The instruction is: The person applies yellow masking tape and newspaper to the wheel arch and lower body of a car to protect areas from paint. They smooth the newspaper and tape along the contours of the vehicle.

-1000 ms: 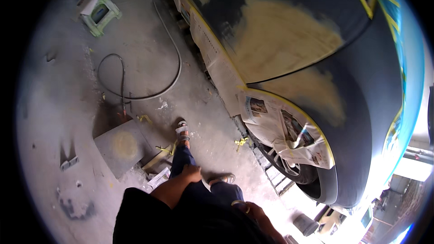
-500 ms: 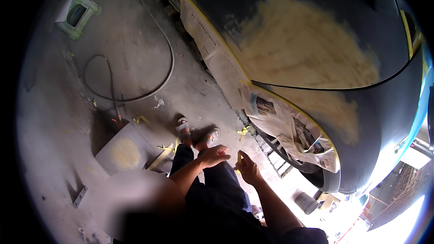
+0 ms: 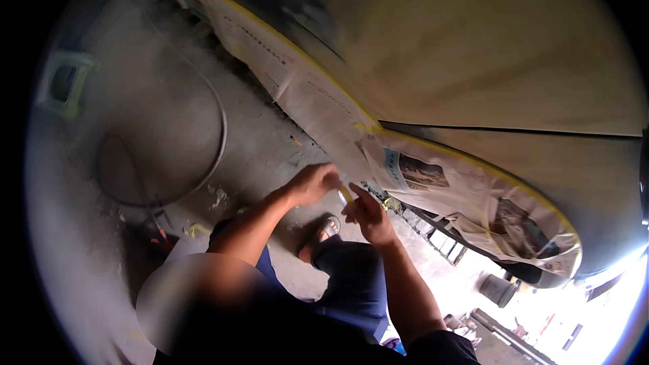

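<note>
A small roll of yellow masking tape is in my right hand, its fingers curled around it. Just to its left, my left hand has its fingers drawn together close to the roll; whether they pinch the tape's end is hidden. Both hands are in front of a car body panel covered with tan filler. Newspaper masking hangs along the panel's lower edge and over the wheel arch, held by a yellow tape strip.
A hose loops over the concrete floor at left. A pale green stool stands at far left. A bucket sits beyond the wheel at right. My sandalled foot is below my hands.
My view has come closer to the car, and I have stepped toward it. Both hands have risen toward the newspaper masking and moved closer together around the tape roll.
</note>
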The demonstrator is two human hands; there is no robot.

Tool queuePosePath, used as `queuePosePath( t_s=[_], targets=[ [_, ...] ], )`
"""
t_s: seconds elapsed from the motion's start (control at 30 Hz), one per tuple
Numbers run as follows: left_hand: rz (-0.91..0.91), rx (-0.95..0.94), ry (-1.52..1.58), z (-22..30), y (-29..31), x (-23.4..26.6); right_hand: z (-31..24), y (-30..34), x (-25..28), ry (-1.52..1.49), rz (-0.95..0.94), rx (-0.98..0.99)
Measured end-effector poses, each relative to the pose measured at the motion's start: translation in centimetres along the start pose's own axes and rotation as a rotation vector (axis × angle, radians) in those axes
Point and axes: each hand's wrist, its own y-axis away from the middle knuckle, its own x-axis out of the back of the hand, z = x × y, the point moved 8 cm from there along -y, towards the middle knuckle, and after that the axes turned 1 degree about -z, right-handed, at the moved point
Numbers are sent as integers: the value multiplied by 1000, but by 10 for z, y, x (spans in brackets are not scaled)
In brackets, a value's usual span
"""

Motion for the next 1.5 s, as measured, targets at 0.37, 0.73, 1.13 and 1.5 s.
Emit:
queuePosePath(
  t_s=[0.37,0.73,1.13,1.5],
  targets=[
    [272,-563,-407,-28,-125,33,133,-66,49,242,214,-199],
    [541,-713,-388,-28,-147,30,155,-90,77,602,697,-55],
    [687,-671,-379,-29,-155,25,150,-93,94,557,916,14],
    [728,-468,-3,-61,-172,11,152,-93,99,477,1046,12]
  ],
)
